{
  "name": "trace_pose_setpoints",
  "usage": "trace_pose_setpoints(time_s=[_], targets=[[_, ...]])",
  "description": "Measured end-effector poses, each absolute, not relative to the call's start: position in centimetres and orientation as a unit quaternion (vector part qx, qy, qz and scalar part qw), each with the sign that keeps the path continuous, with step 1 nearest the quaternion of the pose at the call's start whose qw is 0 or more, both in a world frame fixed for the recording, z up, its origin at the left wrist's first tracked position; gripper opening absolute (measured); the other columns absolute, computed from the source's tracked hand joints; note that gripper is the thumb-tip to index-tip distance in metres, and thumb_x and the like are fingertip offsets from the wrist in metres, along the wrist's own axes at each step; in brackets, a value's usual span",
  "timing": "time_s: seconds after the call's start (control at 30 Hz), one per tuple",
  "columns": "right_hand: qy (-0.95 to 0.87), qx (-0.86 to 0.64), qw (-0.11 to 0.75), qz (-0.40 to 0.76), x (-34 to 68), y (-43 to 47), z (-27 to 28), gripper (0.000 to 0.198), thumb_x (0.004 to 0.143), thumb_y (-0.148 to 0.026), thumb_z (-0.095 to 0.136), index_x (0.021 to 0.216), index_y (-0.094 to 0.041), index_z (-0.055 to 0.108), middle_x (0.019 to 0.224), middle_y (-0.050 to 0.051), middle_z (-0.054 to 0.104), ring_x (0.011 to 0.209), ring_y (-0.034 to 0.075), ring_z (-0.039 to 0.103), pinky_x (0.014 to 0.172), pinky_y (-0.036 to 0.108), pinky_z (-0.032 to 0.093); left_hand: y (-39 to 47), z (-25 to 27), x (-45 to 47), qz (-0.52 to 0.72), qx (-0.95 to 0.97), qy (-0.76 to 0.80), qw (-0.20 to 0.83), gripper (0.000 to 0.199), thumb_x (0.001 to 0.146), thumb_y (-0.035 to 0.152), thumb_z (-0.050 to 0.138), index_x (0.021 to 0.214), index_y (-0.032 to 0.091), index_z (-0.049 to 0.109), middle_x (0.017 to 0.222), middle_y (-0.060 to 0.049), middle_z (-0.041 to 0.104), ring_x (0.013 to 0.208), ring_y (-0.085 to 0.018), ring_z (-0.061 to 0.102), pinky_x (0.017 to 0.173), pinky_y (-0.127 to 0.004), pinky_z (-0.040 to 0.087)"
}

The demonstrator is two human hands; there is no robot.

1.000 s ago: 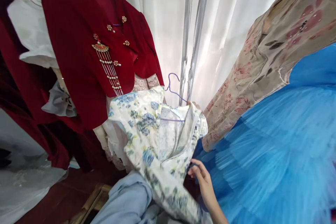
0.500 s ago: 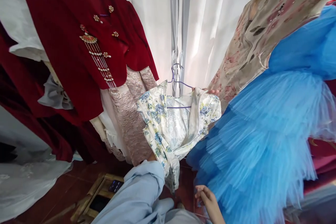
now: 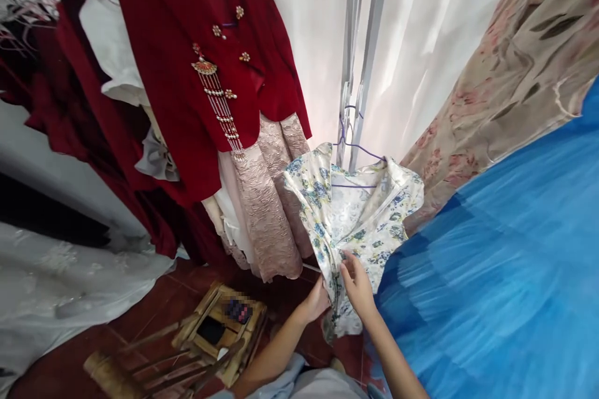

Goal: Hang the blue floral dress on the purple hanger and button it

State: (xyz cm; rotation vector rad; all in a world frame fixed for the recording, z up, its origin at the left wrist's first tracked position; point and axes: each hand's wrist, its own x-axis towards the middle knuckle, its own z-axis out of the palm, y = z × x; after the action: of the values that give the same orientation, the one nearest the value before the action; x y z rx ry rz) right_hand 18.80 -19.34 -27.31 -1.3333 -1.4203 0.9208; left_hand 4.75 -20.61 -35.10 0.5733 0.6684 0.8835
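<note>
A short-sleeved floral blouse (image 3: 374, 243), white with blue and yellow-green flowers, hangs from a thin purple hanger (image 3: 362, 148) before a metal stand (image 3: 369, 62). Its neckline is open in a deep V, with the fronts overlapping near the waist. At the blouse's lower left edge, my left hand (image 3: 318, 302) is closed on the fabric, its fingertips partly hidden. My right hand (image 3: 358, 287) pinches the front where the panels cross, its thumb and index finger against the cloth.
Left stands a dark red jacket (image 3: 163, 62) with a beaded tassel brooch, over a pink brocade skirt (image 3: 271, 218). A blue tulle dress (image 3: 491, 262) and a beige floral dress (image 3: 505, 106) flank the right. Below is a bamboo chair (image 3: 215, 324) holding a blurred phone-like object.
My left hand has come down from the blouse's right shoulder to its lower left edge. My right hand has risen from below onto the front. The view has turned left.
</note>
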Motion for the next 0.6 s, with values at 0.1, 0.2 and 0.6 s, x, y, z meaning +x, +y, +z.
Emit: trace_pose_setpoints(time_s=[0.1, 0.2, 0.6], targets=[[-0.607, -0.545, 0.453, 0.359, 16.2, -17.5, -27.5, 0.045, 0.094, -0.057, 0.05, 0.082, -0.019, 0.07, 0.082, 0.008, 0.066, 0.08, 0.024, 0.061, 0.075, 0.034, 0.048, -20.9, -36.4, 2.3, 0.394, 0.284, 0.368, 0.793, 0.095, 0.073, 0.096, 0.036, 0.112, 0.017, 0.071, 0.106, -0.013, 0.073, 0.113, -0.03, 0.064, 0.102, -0.045, 0.043], [-0.643, -0.458, 0.376, 0.485, 14.1, -17.4, -28.1, 0.053, 0.093, -0.06, 0.05, 0.06, -0.02, 0.06, 0.061, 0.002, 0.058, 0.063, 0.019, 0.054, 0.063, 0.03, 0.042, -20.1, -36.7, 0.5, 0.46, 0.299, 0.404, 0.732, 0.085, 0.069, 0.094, 0.047, 0.101, 0.02, 0.073, 0.087, -0.011, 0.073, 0.1, -0.03, 0.067, 0.093, -0.045, 0.049], [-0.493, -0.612, 0.498, 0.366, 14.2, -15.0, -27.9, 0.045, 0.084, -0.066, 0.061, 0.087, -0.021, 0.058, 0.054, -0.003, 0.055, 0.051, 0.018, 0.049, 0.054, 0.029, 0.036, -15.1, -34.0, -2.2, 0.408, 0.382, 0.415, 0.717, 0.047, 0.071, 0.061, 0.074, 0.082, 0.015, 0.077, 0.076, -0.008, 0.074, 0.084, -0.027, 0.066, 0.084, -0.04, 0.051]])
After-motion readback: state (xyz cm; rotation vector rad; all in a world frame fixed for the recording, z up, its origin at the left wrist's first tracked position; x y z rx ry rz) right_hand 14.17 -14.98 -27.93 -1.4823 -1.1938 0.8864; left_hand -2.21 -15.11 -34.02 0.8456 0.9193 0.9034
